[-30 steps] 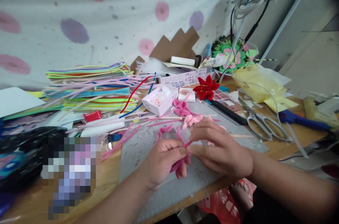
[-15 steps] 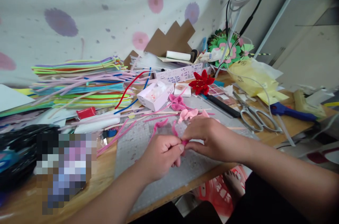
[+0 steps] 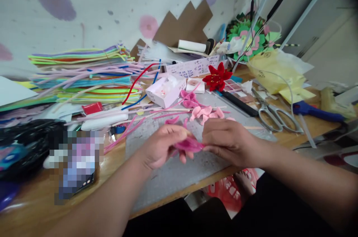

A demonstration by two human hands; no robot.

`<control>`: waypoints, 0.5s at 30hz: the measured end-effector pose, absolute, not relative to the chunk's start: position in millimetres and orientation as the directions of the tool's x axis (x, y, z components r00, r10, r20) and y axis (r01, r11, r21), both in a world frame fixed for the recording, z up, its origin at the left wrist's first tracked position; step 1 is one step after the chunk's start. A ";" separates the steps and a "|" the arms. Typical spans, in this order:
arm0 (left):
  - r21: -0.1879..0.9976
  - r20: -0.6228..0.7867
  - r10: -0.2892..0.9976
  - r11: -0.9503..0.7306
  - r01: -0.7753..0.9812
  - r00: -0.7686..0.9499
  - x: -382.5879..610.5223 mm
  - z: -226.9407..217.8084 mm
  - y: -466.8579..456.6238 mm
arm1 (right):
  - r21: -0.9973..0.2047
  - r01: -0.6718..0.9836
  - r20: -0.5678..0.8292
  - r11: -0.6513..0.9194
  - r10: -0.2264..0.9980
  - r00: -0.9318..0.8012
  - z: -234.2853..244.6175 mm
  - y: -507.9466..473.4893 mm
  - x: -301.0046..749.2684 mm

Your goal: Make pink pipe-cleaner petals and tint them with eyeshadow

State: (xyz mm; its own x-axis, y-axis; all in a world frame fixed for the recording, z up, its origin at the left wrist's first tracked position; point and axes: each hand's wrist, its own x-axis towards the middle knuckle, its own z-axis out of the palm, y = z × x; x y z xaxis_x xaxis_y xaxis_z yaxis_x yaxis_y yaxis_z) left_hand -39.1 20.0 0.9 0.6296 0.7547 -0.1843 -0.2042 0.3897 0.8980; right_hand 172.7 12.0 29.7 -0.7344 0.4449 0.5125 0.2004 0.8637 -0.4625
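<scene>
My left hand (image 3: 162, 146) and my right hand (image 3: 228, 140) meet over a grey mat (image 3: 167, 171) near the table's front edge. Both pinch a bent pink pipe cleaner (image 3: 190, 144) held between them, the fingers closed on it. Just behind my hands lie several shaped pink pipe-cleaner petals (image 3: 205, 112) and loose pink strands (image 3: 123, 142). A finished red flower (image 3: 216, 77) stands further back.
A tall stack of coloured pipe cleaners and sheets (image 3: 84, 80) fills the back left. A small white box (image 3: 165, 91), scissors (image 3: 275, 114), a blue-handled glue gun (image 3: 316, 112), yellow bags (image 3: 276, 74) and a black bag (image 3: 25, 143) crowd the wooden table.
The view has tipped down and drifted slightly. My hands have turned the pink pipe cleaner, folding it flatter between my fingers, and moved a little toward me.
</scene>
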 end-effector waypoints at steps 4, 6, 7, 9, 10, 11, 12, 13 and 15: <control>0.829 -0.099 0.868 0.342 -0.442 0.486 -31.3 3.5 15.8 | -0.372 0.359 0.708 0.856 0.512 -0.487 16.4 7.8 170.5; 0.816 -0.113 0.863 0.364 -0.450 0.493 -24.4 2.9 8.5 | -0.334 0.414 0.730 0.847 0.510 -0.454 11.9 3.9 164.6; 0.818 -0.125 0.864 0.369 -0.442 0.488 -21.4 2.3 5.0 | -0.313 0.429 0.731 0.847 0.503 -0.460 10.0 2.0 161.0; 0.831 -0.168 0.875 0.374 -0.413 0.454 -17.5 1.3 0.4 | -0.270 0.446 0.726 0.853 0.485 -0.487 7.0 -0.9 153.8; 0.841 -0.188 0.881 0.373 -0.392 0.434 -16.8 1.2 -0.6 | -0.250 0.456 0.725 0.854 0.477 -0.497 6.0 -1.8 150.9; 0.853 -0.205 0.888 0.368 -0.370 0.411 -16.8 1.4 -0.8 | -0.229 0.467 0.724 0.854 0.470 -0.504 5.3 -2.3 148.7; 0.866 -0.216 0.896 0.359 -0.348 0.387 -17.1 2.0 -0.6 | -0.200 0.479 0.723 0.855 0.459 -0.516 4.9 -2.5 147.4; 0.879 -0.223 0.905 0.347 -0.328 0.361 -17.4 2.7 -0.2 | -0.160 0.492 0.722 0.856 0.441 -0.534 4.9 -2.2 146.7; 0.896 -0.231 0.926 0.322 -0.304 0.299 -17.2 4.3 0.1 | -0.043 0.515 0.711 0.856 0.388 -0.586 5.1 -0.9 146.8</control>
State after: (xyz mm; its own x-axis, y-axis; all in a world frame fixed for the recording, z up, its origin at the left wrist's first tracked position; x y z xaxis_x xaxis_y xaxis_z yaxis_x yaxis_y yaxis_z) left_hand -17.2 0.1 4.3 0.2993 0.9258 -0.2310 -0.3043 0.3221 0.8965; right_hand 146.8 -0.9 5.1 -0.5861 0.3884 0.7111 0.5154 0.8559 -0.0427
